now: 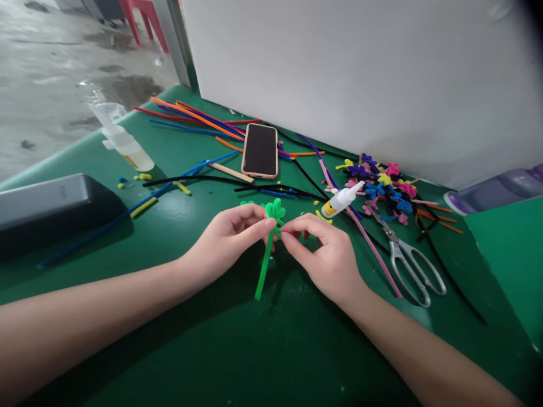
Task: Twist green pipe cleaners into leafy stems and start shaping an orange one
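Pipe cleaner point(263, 270), bright green with small loops point(275, 209) at its top, sat between our hands near the middle of the head view, its straight tail slanting down toward us. Our left hand point(231, 237) gripped it narrowly between thumb and forefinger just below the loops. Our right hand point(328, 254) pinched a green part of it just to the right, yet our fingertips hid where that part joined the rest. More green showed behind both hands, too covered for us to make out.

Far beyond our hands, a phone point(260, 150) lay beside a bundle of coloured stems point(197, 116), some of them partly hidden by it. On the right we had a small white bottle point(341, 199), a heap of fuzzy flowers point(384, 183) too crowded to count, and scissors point(413, 272), whose blade tips were hard to pick out. A dark case point(46, 206) was cut off at the left edge, and a purple bottle point(500, 189) at the right. The far red stool point(144, 14) lost its top to the frame.
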`<state>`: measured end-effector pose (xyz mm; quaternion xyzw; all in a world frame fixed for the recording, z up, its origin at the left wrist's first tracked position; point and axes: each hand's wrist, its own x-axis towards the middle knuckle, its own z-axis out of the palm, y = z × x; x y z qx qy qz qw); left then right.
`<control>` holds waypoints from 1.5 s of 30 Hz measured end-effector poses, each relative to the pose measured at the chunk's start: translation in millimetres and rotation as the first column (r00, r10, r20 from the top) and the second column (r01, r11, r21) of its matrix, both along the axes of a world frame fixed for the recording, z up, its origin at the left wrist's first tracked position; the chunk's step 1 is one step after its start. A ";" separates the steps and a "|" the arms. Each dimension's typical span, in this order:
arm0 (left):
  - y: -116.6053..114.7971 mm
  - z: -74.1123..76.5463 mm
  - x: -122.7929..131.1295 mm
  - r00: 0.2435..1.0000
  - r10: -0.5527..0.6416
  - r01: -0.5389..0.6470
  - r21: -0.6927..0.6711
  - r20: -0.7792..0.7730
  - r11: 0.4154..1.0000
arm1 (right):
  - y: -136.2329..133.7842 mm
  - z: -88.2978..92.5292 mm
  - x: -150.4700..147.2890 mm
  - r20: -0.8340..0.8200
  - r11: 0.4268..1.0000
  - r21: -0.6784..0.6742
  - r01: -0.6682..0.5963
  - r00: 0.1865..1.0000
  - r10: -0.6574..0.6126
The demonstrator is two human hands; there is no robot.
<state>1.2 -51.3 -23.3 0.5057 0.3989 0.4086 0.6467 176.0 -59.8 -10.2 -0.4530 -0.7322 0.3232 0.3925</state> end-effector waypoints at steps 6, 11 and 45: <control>4.0 -1.6 -0.8 0.992 0.003 0.001 0.031 -0.123 1.000 | -2.4 0.8 -1.2 0.124 0.993 0.119 0.022 0.992 -0.036; 4.1 -4.0 -1.1 0.998 0.006 -0.005 0.010 -0.066 1.000 | -1.8 -0.9 -0.7 0.134 0.985 0.170 0.019 0.990 -0.043; 2.9 -0.8 -0.2 1.000 -0.009 0.010 -0.039 0.021 0.999 | -2.4 -5.7 -0.6 0.172 0.875 0.473 0.100 0.964 -0.203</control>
